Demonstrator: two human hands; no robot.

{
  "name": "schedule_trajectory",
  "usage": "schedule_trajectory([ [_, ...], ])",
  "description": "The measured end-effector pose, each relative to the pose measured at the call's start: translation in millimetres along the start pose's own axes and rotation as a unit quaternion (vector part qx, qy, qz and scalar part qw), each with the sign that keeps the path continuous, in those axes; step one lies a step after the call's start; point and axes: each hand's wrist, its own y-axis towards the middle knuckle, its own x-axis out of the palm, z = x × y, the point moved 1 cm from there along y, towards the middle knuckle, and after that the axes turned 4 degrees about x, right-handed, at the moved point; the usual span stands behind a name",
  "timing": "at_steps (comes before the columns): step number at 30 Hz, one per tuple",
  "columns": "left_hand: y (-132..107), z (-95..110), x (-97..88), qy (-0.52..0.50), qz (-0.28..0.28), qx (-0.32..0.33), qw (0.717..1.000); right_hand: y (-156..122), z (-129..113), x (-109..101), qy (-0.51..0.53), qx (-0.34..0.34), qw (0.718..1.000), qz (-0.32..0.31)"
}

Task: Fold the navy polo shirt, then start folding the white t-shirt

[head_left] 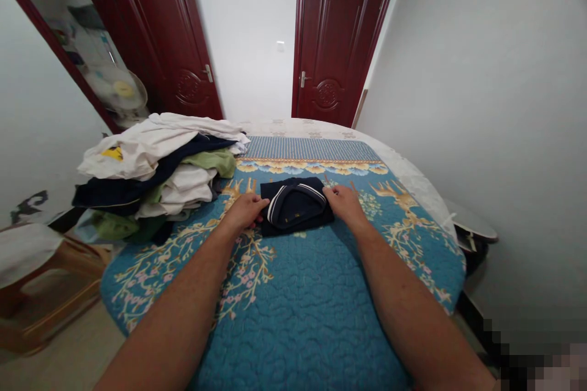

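A navy polo shirt (296, 204), folded into a compact rectangle with its white-striped collar facing up, lies on a blue quilted bedspread (316, 299). My left hand (245, 211) grips the shirt's left edge from the side. My right hand (343, 204) has its fingers on the right edge. Both forearms stretch in from the bottom of the view. To the left of my left hand stands a loose pile of folded and crumpled clothes (156, 177) in white, navy and green, close to the shirt but apart from it.
A wooden stool (50, 275) with a white cloth stands left of the bed, and a white fan (117, 88) stands in the alcove behind. A round side table (472, 223) sits by the right wall. Dark red doors (339, 43) stand beyond the bed.
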Motion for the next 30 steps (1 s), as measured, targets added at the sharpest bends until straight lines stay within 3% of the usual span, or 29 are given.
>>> schedule_trajectory([
  [3, -0.1, -1.1, 0.7, -0.017, 0.009, 0.004, 1.0, -2.9, -1.9, -5.5, 0.026, 0.011, 0.999, 0.027],
  [7, -0.3, -2.1, 2.8, -0.026, 0.02, 0.016, 0.999, -8.2, -4.2, -3.3, 0.141, 0.08, 0.982, -0.099],
  [10, 0.1, -3.9, 2.4, -0.03, 0.038, 0.031, 0.998, -10.0, -5.2, 3.8, 0.193, 0.117, 0.966, -0.128],
  [15, 3.7, -10.2, 2.6, -0.099, 0.035, -0.012, 0.994, -6.6, -2.7, 16.2, 0.22, 0.111, 0.964, -0.102],
  [22, 9.7, -14.7, 11.5, -0.225, 0.024, -0.069, 0.972, -5.6, -2.8, 16.9, 0.329, 0.131, 0.928, -0.117],
  [30, 7.6, -13.1, 9.9, -0.208, 0.05, -0.071, 0.974, -6.3, 7.3, 6.0, 0.324, 0.142, 0.91, -0.218],
])
